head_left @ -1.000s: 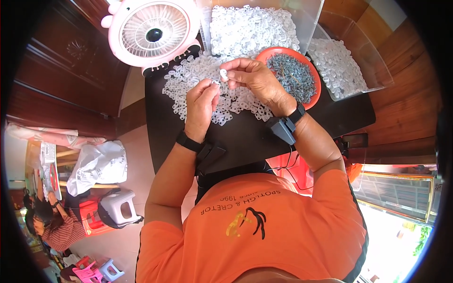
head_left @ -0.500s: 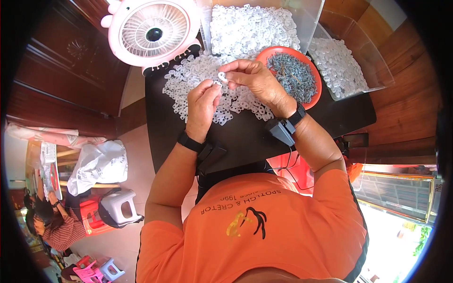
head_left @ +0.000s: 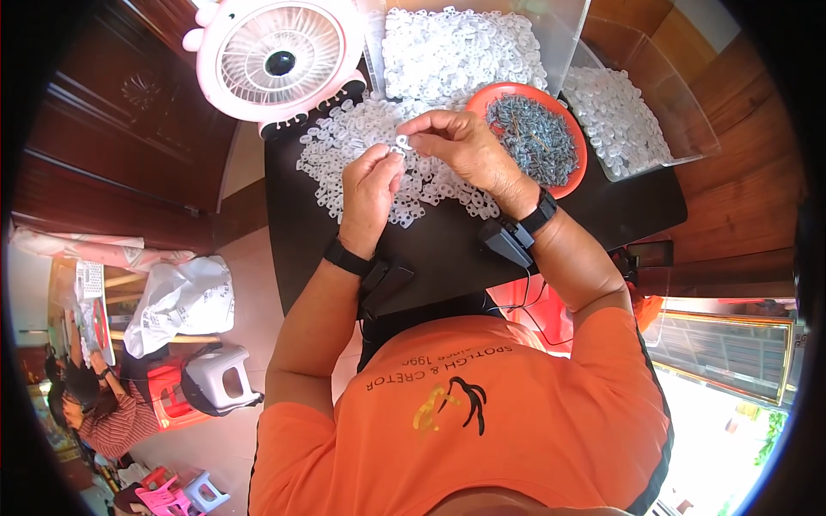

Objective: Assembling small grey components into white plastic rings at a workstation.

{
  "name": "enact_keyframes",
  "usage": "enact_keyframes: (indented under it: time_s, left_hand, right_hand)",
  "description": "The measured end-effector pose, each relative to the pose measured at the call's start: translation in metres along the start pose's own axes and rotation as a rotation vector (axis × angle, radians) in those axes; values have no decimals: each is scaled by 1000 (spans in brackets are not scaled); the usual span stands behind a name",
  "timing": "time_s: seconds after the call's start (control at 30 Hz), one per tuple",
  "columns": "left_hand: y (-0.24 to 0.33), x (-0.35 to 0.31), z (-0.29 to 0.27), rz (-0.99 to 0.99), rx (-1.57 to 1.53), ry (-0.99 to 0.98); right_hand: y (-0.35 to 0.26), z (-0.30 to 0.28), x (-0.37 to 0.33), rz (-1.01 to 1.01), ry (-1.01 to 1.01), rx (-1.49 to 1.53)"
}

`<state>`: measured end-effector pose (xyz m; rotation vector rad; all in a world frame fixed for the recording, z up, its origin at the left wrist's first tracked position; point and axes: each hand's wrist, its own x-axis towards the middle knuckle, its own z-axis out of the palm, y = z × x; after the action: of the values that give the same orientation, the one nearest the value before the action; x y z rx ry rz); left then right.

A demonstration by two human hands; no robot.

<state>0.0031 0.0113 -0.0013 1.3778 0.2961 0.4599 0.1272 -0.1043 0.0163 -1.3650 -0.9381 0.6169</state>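
Head view, smooth dark table (head_left: 447, 262) beside brown wood panels (head_left: 744, 163), heap of white plastic bits (head_left: 340, 163) lay on top, right hand (head_left: 473, 150) pinched a holed white piece (head_left: 403, 140) above, left hand (head_left: 368, 191) pinched a second piece (head_left: 397, 150) close by, spiky metal fasteners (head_left: 535, 138) filled round red dish (head_left: 582, 159).

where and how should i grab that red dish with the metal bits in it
Probably best by the rim of the red dish, at its near right, from the wearer's side: the edge shows bare there, next to black table. The right hand is at its left, a clear box stands right, and loose metal bits fill the middle.
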Motion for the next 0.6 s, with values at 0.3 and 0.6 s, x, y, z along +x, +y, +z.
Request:
enact_keyframes:
  time_s: [0.3, 0.6]
  left_hand:
    - [0, 0, 1, 18, 86, 21]
    - [-1, 0, 1, 16, 78, 5]
  right_hand:
    - [4, -2, 0, 37, -38, -37]
    - [5, 0, 0, 36, -46, -29]
